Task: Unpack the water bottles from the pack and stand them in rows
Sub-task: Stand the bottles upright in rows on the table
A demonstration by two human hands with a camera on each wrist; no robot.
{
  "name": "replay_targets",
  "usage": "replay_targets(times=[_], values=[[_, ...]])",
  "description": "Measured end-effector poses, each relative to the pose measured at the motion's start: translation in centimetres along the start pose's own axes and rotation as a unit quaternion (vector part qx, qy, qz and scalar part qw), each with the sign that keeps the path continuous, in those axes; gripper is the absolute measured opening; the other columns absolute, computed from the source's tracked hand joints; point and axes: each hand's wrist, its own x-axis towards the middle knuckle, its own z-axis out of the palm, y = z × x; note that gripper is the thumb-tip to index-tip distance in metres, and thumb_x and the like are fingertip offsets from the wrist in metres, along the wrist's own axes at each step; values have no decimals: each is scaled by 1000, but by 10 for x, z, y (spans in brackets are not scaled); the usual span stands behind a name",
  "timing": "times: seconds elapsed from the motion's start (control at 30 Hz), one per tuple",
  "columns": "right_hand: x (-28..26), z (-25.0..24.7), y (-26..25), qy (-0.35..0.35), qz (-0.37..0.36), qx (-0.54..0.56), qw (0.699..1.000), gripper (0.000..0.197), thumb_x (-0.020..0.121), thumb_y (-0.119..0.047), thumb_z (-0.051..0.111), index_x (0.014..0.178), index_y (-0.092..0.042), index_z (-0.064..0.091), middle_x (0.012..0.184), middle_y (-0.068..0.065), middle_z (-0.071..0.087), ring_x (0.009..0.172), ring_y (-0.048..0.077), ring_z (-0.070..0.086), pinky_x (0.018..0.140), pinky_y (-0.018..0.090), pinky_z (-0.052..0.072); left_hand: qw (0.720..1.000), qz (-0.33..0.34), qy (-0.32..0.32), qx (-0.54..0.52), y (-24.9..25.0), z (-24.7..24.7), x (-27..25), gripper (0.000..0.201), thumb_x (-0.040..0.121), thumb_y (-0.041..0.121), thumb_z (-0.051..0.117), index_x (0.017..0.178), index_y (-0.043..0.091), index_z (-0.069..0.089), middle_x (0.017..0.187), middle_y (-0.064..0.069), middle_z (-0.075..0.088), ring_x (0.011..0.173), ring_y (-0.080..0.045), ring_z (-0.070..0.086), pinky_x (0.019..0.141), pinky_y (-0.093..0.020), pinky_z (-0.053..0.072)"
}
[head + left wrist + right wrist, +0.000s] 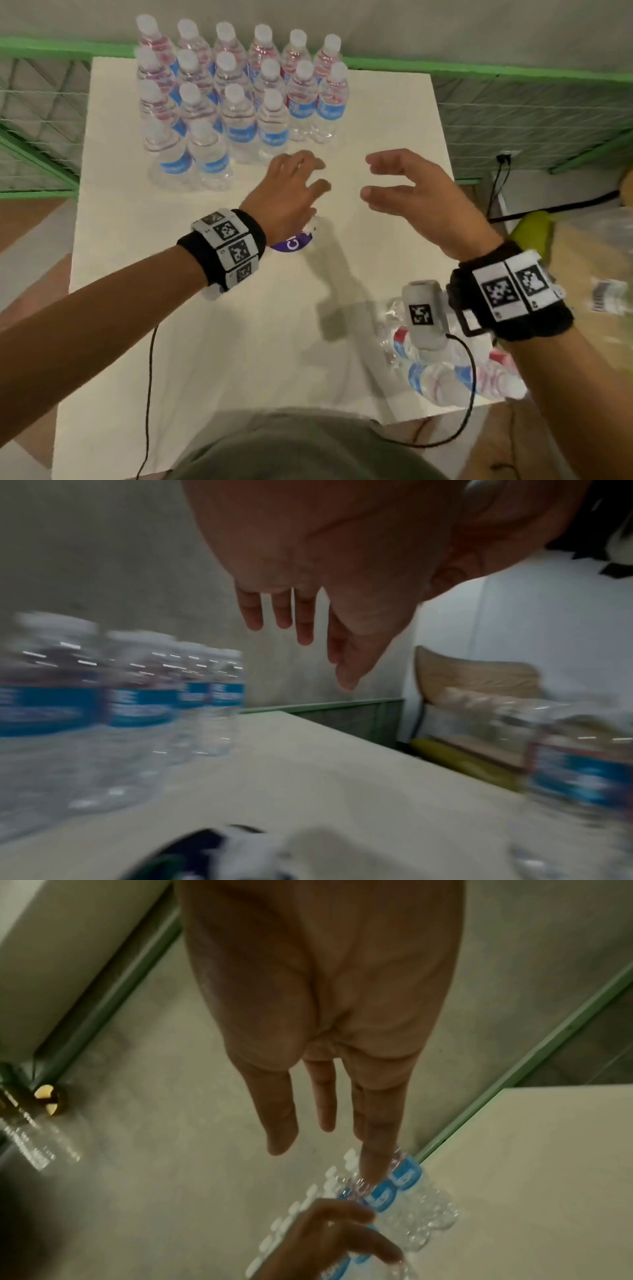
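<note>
Several clear water bottles (239,113) with blue labels stand in rows at the far left of the white table (376,113); they also show, blurred, at the left of the left wrist view (137,704) and under my fingers in the right wrist view (394,1191). The torn pack (442,366), with a few bottles lying in it, sits at the table's near right edge below my right wrist. My left hand (310,176) hovers just in front of the rows, fingers spread and empty (308,653). My right hand (371,178) hovers beside it, fingers straight, holding nothing (323,1150).
A round purple object (291,244) lies on the table under my left wrist. A green mesh railing (513,102) runs behind and beside the table. Loose plastic wrap (609,298) and a yellow-green object (534,229) lie off the right edge. A black cable (474,394) hangs from my right wrist.
</note>
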Motion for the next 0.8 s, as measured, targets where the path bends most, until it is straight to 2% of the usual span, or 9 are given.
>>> replay_targets(times=[0.07,0.13,0.2,0.3,0.4,0.5,0.6,0.7,0.8], values=[[-39,-17,13,18,28,11,999,37,81,-24,71,115,-30,59,123,-8,57,93,9,68,96,36,52,997,63,-20,-48,47,12,2,39,67,16,78,103,9,64,118,-19,59,116,-38,48,87,-52,45],[-70,-31,33,48,56,-14,997,36,81,-24,71,115,-32,59,122,-12,58,98,8,65,93,32,52,982,131,-67,-118,93,21,1,39,70,18,76,105,9,64,119,-18,58,109,-40,56,84,-49,50],[-91,-44,63,67,92,-84,990,38,81,-24,71,115,-33,58,122,-11,57,105,12,60,90,30,50,957,187,-156,-159,134,27,-1,43,79,27,68,118,11,57,126,-17,52,109,-38,53,84,-47,48],[-106,-52,108,28,160,-191,968,40,79,-18,72,113,-32,57,120,-2,54,109,19,54,88,30,46,917,223,-281,-174,180,32,-4,61,83,35,65,134,11,42,133,-15,45,113,-34,47,91,-45,44],[-107,-47,135,-26,177,-235,955,39,77,-15,72,112,-27,59,118,2,57,102,17,52,87,30,43,911,191,-323,-172,203,35,-4,72,81,39,67,139,12,33,135,-13,40,117,-31,45,90,-40,44],[-102,-43,139,-19,166,-251,953,40,77,-13,71,114,-20,61,116,6,60,99,16,51,81,23,37,918,147,-319,-186,207,36,0,61,84,35,65,135,14,37,133,-12,39,113,-31,47,83,-38,46],[-94,-41,140,-25,171,-258,951,41,74,-13,74,113,-20,61,110,1,60,101,17,53,78,22,36,911,118,-333,-211,204,38,2,53,88,29,61,133,14,37,131,-12,42,105,-32,54,82,-35,45],[-86,-41,140,-18,177,-256,950,37,71,-15,76,105,-22,63,102,-4,55,95,16,53,75,25,37,896,72,-342,-273,182,35,5,45,86,24,64,125,14,44,122,-7,49,104,-26,53,87,-34,41],[-71,-40,130,-10,176,-242,954,34,72,-17,76,102,-22,63,100,-3,53,88,16,52,72,29,42,890,-6,-315,-329,140,21,11,36,79,20,72,109,12,52,110,-4,58,101,-21,54,85,-32,43]])
